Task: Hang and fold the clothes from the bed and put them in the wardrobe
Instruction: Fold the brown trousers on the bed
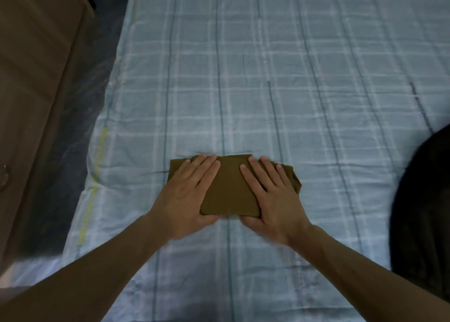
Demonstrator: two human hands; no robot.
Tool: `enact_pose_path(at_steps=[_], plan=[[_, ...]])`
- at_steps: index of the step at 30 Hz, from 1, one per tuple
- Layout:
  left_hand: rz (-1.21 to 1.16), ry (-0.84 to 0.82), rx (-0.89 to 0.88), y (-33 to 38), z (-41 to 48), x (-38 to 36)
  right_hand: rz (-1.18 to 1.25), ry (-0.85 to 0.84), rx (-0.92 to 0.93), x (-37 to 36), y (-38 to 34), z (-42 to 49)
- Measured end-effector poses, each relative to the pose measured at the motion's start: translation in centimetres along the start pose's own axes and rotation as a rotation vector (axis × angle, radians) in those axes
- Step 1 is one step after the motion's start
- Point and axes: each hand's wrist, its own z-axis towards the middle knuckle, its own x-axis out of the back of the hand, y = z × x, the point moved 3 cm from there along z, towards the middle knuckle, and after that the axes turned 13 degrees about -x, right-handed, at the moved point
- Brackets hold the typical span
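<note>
Head view: left hand (187, 197), right hand (271, 197) flat on folded olive garment (231, 188).

Bed (267, 78) w/ blue plaid sheet: folded olive garment (231, 190) mid, black cloth (426, 200) at rt edge.

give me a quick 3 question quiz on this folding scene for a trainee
1. True or false: the left hand and the right hand both rest with straight fingers on the garment.
2. The folded garment lies on: A a wooden floor; B the checked sheet; C a chair.
3. Fill in: the dark shape is at the ___ edge of the view.
Key: 1 true; 2 B; 3 right.
</note>
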Motion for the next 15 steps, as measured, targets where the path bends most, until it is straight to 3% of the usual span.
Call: enact_pose_path(at_steps=[4,7,15], plan=[[0.179,-0.03,0.023,1.1,0.5,1.0,-0.051,0.175,0.062,0.5,-0.3,-0.5],[0.23,0.077,-0.054,2.2,0.4,1.2,-0.032,0.275,0.07,0.3,-0.5,-0.9],[0.226,0.278,-0.048,1.8,-0.1,2.6,-0.025,0.287,0.03,1.5,-1.1,-0.4]])
